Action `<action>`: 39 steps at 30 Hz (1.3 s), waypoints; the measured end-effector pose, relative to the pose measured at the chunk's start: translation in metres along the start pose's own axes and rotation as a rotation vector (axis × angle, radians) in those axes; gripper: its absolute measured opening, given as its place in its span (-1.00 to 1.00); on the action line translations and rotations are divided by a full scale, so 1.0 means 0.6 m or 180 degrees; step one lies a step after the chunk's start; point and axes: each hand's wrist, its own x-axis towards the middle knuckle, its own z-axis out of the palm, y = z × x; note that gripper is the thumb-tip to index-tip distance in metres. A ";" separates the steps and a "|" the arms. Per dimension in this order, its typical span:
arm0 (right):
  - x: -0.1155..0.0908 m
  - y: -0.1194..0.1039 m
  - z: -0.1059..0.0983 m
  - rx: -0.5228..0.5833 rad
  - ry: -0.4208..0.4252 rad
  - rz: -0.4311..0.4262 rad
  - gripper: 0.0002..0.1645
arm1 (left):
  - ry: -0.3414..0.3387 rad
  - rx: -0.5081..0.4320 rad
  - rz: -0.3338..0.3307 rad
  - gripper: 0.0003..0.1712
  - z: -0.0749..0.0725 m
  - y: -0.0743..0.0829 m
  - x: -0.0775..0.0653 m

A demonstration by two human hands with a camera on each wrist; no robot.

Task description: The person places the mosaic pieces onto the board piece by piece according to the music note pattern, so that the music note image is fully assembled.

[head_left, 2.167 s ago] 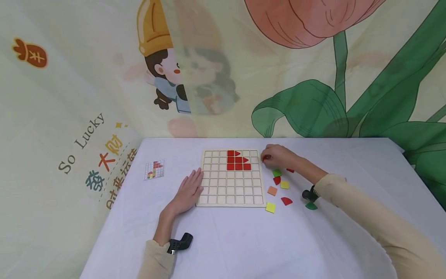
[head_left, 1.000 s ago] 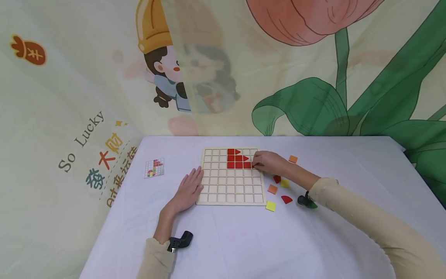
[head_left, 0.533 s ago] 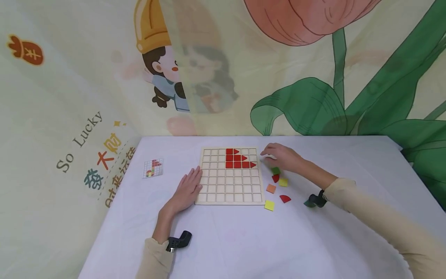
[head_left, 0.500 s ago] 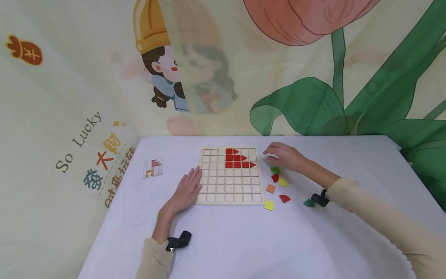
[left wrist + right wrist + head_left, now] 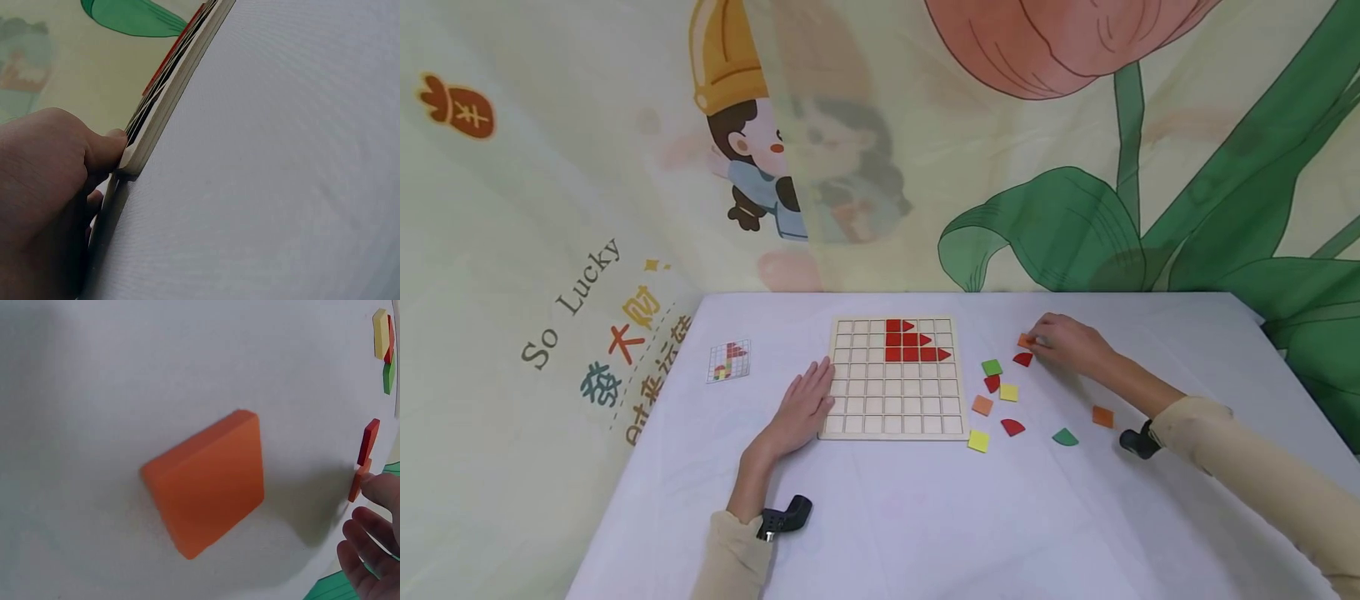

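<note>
My left hand (image 5: 799,402) lies flat with fingertips along the left edge of the wooden grid board (image 5: 898,408). In the left wrist view its thumb (image 5: 109,149) touches the board's corner. Red square tiles (image 5: 893,340) and red pointed tiles (image 5: 943,355) fill cells in three rows at the board's upper part. Right of the board, my right hand (image 5: 1071,343) pinches at an orange square tile (image 5: 1024,340) on the table, its thumb covering part of the tile. A red quarter-round tile (image 5: 1022,359) lies just below that tile.
Loose tiles lie right of the board: a green square (image 5: 992,367), a yellow square (image 5: 1008,392), a red quarter-round (image 5: 1012,427), a green quarter-round (image 5: 1065,437) and another orange square (image 5: 1102,417). A small pattern card (image 5: 728,361) lies at the left.
My right hand set a red pointed tile at the end of the third row, let go, and moved right to the orange square tile. The left hand stays at the board.
</note>
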 end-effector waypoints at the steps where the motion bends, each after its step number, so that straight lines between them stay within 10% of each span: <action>1: -0.001 0.002 0.001 0.0011 0.0020 -0.0010 -0.77 | 0.0009 0.0005 0.0008 -0.34 0.000 0.000 0.000; 22: 0.020 -0.051 0.008 0.0351 0.0361 -0.0043 -0.66 | -0.0054 0.0022 -0.0026 -0.33 -0.001 -0.001 0.001; 32: 0.054 -0.222 0.028 0.0319 0.0485 -0.1150 -0.74 | -0.0065 0.0045 -0.0077 -0.34 -0.002 -0.002 -0.002; 39: 0.083 -0.272 0.062 -0.0081 0.0473 -0.1611 -0.85 | -0.0048 0.0039 -0.0035 -0.34 -0.004 0.000 -0.002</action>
